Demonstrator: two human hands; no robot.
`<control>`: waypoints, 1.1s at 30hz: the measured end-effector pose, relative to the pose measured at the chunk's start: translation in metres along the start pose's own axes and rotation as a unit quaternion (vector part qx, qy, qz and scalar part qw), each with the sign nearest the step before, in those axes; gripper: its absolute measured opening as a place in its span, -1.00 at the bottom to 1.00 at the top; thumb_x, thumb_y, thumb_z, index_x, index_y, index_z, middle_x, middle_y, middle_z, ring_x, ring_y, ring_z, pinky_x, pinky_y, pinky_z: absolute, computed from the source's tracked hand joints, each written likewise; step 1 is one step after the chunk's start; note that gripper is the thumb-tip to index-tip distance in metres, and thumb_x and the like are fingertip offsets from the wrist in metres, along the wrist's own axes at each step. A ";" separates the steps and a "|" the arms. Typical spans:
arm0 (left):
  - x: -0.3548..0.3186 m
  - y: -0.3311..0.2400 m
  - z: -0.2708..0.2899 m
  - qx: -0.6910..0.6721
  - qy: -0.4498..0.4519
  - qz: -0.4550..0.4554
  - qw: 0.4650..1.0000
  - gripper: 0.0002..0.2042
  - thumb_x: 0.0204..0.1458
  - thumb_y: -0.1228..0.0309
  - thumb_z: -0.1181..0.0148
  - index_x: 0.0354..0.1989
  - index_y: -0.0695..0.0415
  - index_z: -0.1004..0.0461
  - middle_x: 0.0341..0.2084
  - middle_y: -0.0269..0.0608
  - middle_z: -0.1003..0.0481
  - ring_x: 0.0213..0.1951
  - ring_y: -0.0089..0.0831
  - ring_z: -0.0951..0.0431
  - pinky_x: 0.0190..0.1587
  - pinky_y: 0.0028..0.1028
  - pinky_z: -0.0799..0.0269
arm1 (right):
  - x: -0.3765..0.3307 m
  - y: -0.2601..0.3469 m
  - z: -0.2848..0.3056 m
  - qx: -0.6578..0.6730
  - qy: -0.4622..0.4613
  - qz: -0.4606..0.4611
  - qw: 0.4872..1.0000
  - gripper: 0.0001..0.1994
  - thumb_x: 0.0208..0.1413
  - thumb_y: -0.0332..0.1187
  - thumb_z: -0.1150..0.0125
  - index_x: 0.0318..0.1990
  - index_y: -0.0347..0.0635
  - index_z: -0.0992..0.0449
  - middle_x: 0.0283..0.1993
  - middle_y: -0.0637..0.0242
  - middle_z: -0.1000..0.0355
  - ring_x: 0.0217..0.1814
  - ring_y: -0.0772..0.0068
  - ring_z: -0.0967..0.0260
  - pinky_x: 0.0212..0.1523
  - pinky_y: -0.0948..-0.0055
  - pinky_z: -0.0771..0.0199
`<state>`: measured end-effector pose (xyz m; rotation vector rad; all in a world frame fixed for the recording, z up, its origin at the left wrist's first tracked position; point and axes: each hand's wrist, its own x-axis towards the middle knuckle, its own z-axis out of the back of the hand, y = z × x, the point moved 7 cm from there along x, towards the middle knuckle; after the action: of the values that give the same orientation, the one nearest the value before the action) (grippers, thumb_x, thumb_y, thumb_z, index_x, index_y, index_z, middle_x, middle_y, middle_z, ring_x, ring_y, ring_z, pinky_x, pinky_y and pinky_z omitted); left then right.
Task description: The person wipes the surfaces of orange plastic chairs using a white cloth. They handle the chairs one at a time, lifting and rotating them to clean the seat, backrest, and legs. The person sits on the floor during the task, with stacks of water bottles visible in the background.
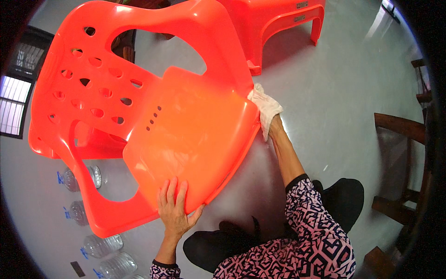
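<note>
A bright orange-red plastic armchair [190, 121] fills the middle and left of the head view, tilted, with its slotted backrest at the upper left. My left hand [175, 209] lies on the near left corner of the seat, fingers stretched over the surface and thumb out by the front edge. At the seat's right front corner, below the armrest, a white cloth [265, 104] presses against the plastic. My right hand [275, 122] is under that cloth, which hides its fingers and leaves mostly the wrist showing.
Beyond the chair stands a red plastic stool [274, 23]. Several clear bottles with blue tops, including a large bottle [104, 244], stand along the left on the grey floor [334, 97]. Dark wooden furniture [399, 128] lines the right side. A barred window [11, 104] is at far left.
</note>
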<state>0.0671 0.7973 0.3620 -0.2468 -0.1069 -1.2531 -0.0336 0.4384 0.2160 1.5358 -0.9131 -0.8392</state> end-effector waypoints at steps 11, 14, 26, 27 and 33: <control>0.000 -0.009 0.001 0.006 -0.005 0.003 1.000 -0.29 -0.18 0.02 -0.34 0.19 0.05 -0.35 0.25 -0.05 -0.22 0.28 -0.05 -0.17 0.26 0.00 -0.06 | -0.046 0.146 -0.027 -0.213 -0.055 0.302 0.928 -0.77 -0.01 -0.37 -0.25 -0.15 -0.14 -0.51 -0.20 0.23 -0.42 -0.10 0.25 -0.37 -0.05 0.33 -0.37; 0.003 -0.015 0.001 0.017 -0.013 -0.010 1.000 -0.28 -0.16 0.03 -0.32 0.20 0.10 -0.32 0.22 -0.02 -0.25 0.25 0.03 -0.20 0.24 -0.02 -0.12 | -0.025 0.112 -0.012 -0.027 -0.080 0.135 0.987 -0.71 0.04 -0.27 -0.22 -0.12 -0.22 -0.48 -0.21 0.12 -0.41 -0.11 0.11 -0.37 -0.04 0.25 -0.34; 0.023 -0.029 -0.013 0.016 -0.059 0.016 0.998 -0.30 -0.17 0.02 -0.33 0.19 0.05 -0.36 0.22 -0.05 -0.25 0.25 -0.04 -0.21 0.24 0.01 -0.07 | -0.096 0.089 -0.016 -0.148 -0.305 0.266 0.903 -0.59 0.04 -0.37 -0.11 0.02 -0.31 -0.22 0.08 -0.03 -0.08 0.15 -0.01 0.00 0.21 0.03 0.04; 0.026 -0.030 -0.017 0.008 -0.062 0.013 0.998 -0.29 -0.16 -0.01 -0.32 0.19 0.06 -0.35 0.22 -0.05 -0.25 0.25 -0.04 -0.21 0.24 0.02 -0.07 | -0.107 0.081 -0.020 -0.167 -0.298 0.287 0.895 -0.60 0.02 -0.38 -0.11 0.02 -0.30 -0.23 0.07 -0.03 -0.08 0.15 0.01 0.00 0.21 0.04 0.04; 0.024 -0.022 -0.019 -0.089 -0.128 -0.010 0.988 -0.26 -0.06 -0.19 -0.13 0.15 0.16 -0.36 0.17 -0.01 -0.31 0.19 0.01 -0.28 0.20 0.04 -0.11 | -0.190 0.074 -0.068 -0.286 -0.182 0.422 0.841 -0.62 -0.05 -0.43 -0.13 -0.02 -0.24 -0.29 0.06 0.04 -0.14 0.13 0.11 -0.06 0.18 0.11 -0.03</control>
<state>0.0527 0.7636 0.3512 -0.5629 -0.2191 -1.2478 -0.0666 0.6311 0.3054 0.3548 -1.3159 -0.6486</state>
